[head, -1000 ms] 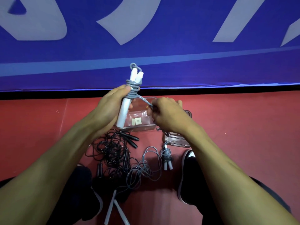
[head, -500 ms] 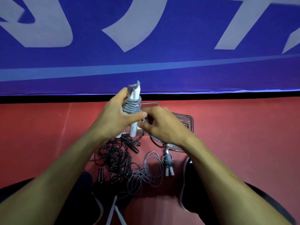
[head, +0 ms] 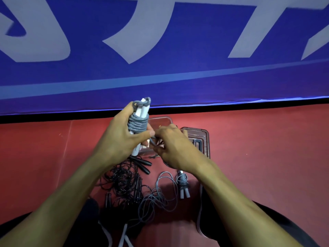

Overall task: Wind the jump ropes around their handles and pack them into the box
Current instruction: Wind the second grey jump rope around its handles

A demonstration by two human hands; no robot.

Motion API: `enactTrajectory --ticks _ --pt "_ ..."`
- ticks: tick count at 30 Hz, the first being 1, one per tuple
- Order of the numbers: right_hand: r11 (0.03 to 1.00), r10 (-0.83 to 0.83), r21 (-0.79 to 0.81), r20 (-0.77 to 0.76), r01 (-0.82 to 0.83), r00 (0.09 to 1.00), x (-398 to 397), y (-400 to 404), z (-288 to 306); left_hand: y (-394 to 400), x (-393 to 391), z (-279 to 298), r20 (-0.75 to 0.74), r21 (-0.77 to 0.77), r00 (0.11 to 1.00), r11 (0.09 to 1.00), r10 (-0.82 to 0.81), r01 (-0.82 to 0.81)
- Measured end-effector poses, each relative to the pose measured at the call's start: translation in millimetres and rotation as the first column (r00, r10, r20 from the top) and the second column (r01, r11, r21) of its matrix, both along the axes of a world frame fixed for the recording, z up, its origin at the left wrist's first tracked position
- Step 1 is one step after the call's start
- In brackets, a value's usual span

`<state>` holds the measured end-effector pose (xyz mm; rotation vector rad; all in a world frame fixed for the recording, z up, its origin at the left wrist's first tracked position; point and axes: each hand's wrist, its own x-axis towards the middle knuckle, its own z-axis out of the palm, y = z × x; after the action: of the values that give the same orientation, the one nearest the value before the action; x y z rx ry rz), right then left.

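Grey cord, wound in tight coils around a pair of white handles [head: 140, 111], sits upright in the left hand [head: 117, 139]; fingers and thumb curl around the bundle, thumb tip pressed across the lower coils. A loop of the same grey rope [head: 138, 124] pokes out past the top ends of the handles. The right hand [head: 173, 148] meets it at about 3 o'clock of the bundle, fingers bunched and pinching the loose tail of the cord just beside the left thumb. Behind the hands, toward 12 o'clock on the red floor [head: 258, 148], a clear plastic box [head: 160, 121] stands open, mostly hidden by the hands. Its lid [head: 203, 139] lies flat just to the box's 3 o'clock side. Below the wrists, at 6 o'clock, a finished grey rope bundle [head: 183, 186] lies on the floor with its 2 handle ends pointing toward the person. Just to its 9 o'clock side, a loose grey rope [head: 156, 198] sprawls in open loops, and farther at 9 o'clock a tangle of black ropes [head: 124, 179] with black handles lies in a heap, touching the grey loops. 2 white handles show at the bottom edge between the person's legs. A blue banner [head: 178, 77] with large pale lettering fills the top half, ending at a black strip along the floor.
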<state>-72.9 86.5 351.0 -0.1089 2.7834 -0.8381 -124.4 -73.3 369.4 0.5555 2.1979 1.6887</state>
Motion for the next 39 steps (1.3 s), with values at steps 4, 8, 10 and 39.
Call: enactTrajectory --ticks 4,8,10,39 --pt "1.0 -0.01 0.022 -0.004 0.01 1.0 -2 -2 0 0 -4 -6 0.105 0.004 0.993 0.999 0.054 -0.054" --pt "0.998 -0.051 0.026 0.02 0.05 0.999 -3 1 -5 -2 -4 -8 0.481 0.212 0.875 0.975 -0.046 -0.065" --pt "0.997 -0.063 0.037 0.008 0.063 0.998 -4 2 -8 -8 -6 -7 0.581 0.301 0.801 0.953 -0.143 -0.048" --pt "0.989 -0.012 0.146 -0.004 0.012 1.0 -3 12 -24 -27 -10 -7 -0.065 -0.157 0.98 0.968 0.189 -0.198"
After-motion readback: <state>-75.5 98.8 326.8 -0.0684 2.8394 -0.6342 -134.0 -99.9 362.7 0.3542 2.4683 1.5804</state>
